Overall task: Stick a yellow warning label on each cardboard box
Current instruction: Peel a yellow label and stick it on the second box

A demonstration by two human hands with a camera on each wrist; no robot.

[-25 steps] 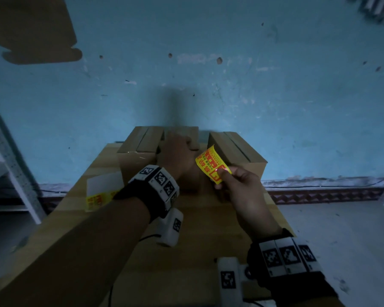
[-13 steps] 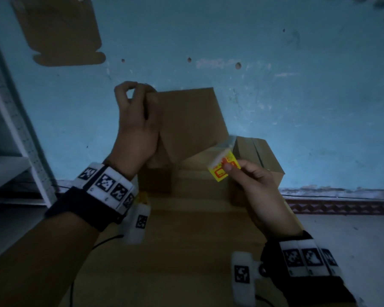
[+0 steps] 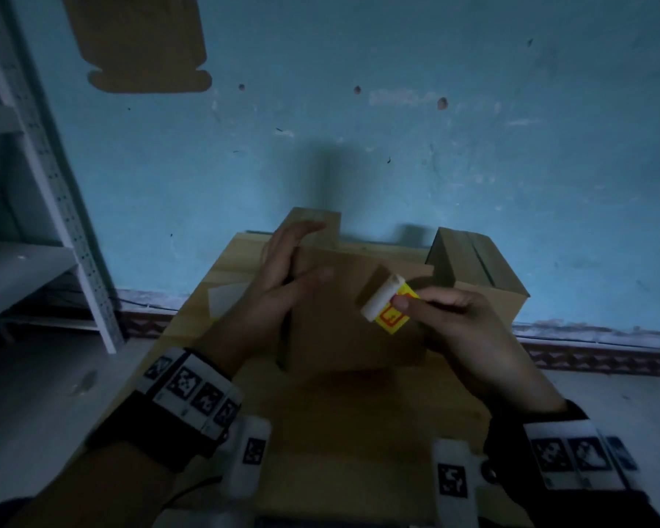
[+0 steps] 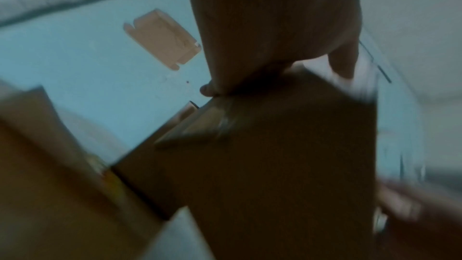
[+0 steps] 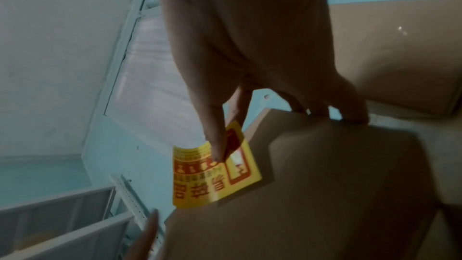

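The left hand [image 3: 286, 276] braces the near cardboard box [image 3: 343, 337] on the wooden table [image 3: 359, 432], palm flat against its left side, fingers straight and reaching over the top edge, thumb laid across the top face. The right hand [image 3: 458, 329] comes in from the other side with the yellow warning label [image 3: 391, 316] pinched between thumb and forefinger, its free end curling up so the pale back shows. The right wrist view gives the printed face [image 5: 215, 173], red on yellow, hanging just over the box's top edge.

The label is not down yet, and this is the part to get right: I'd say land one edge first, square to the box edge, then roll the rest flat so the curl doesn't trap a crease or an air pocket. The left hand wants to hold firm so the box doesn't slide back on the table. The thumb on top should clear the landing patch, too.

Two more boxes wait: one behind at the wall [image 3: 313, 222], one to the right [image 3: 473, 261]. Whether either already carries a label can't be told from here. A sheet with yellow on it [image 3: 225, 299] peeks out past the left wrist, mostly hidden
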